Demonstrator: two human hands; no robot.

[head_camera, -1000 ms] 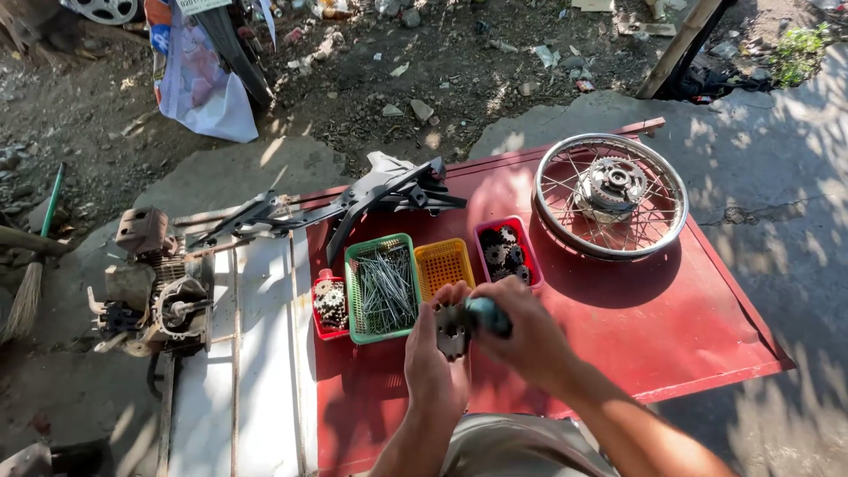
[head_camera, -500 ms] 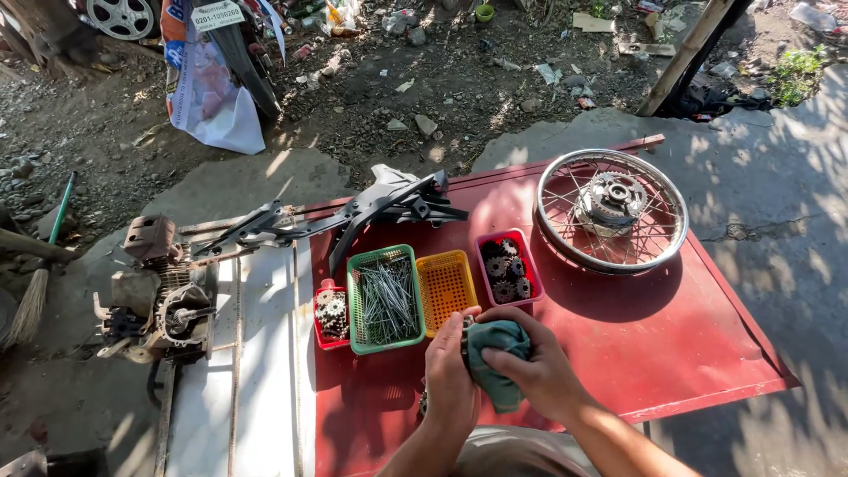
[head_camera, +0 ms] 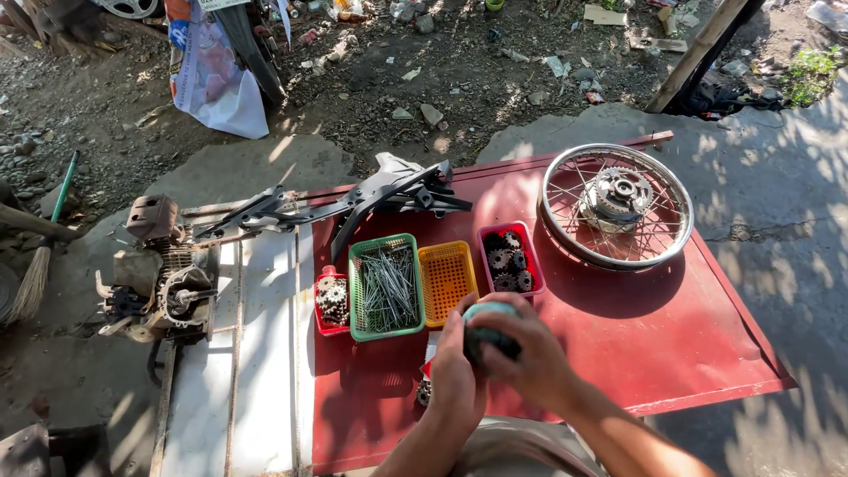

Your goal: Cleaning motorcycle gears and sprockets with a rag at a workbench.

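Both hands together low centre, just above near edge of red panel (head_camera: 707, 353). Left hand (head_camera: 455, 375) curled shut around a teal rag (head_camera: 488, 325); right hand (head_camera: 530, 358) clamped over the same rag from the other side, fingers wrapped. Something bundled inside, hidden by cloth and fingers, cannot tell what. Looks like wiping or rubbing a small part. To do it well: firm grip with one hand, twist with the other, fresh fold of rag outward, bundle held over the panel so nothing drops into the dirt.

Just beyond the hands, a row of small baskets: yellow basket (head_camera: 446, 281), bare inside; green basket (head_camera: 386, 287) full of thin metal rods, likely spokes; small red tray (head_camera: 332, 303) at far left with a sprocket; another red basket (head_camera: 510, 259) with dark gears. Right of these, a spoked wheel (head_camera: 617, 205) lying flat, hub and sprocket in the middle. Behind the baskets, a black frame bracket (head_camera: 371, 199) across the panel's back edge.

Left, off the panel, white board (head_camera: 256, 353) and a greasy engine block (head_camera: 159, 283). Broom (head_camera: 40, 256) at far left. Beyond that: outdoor yard, concrete slab, dirt and litter, white sack (head_camera: 212, 79), leaning post (head_camera: 698, 53). Hard sun, patchy shade.
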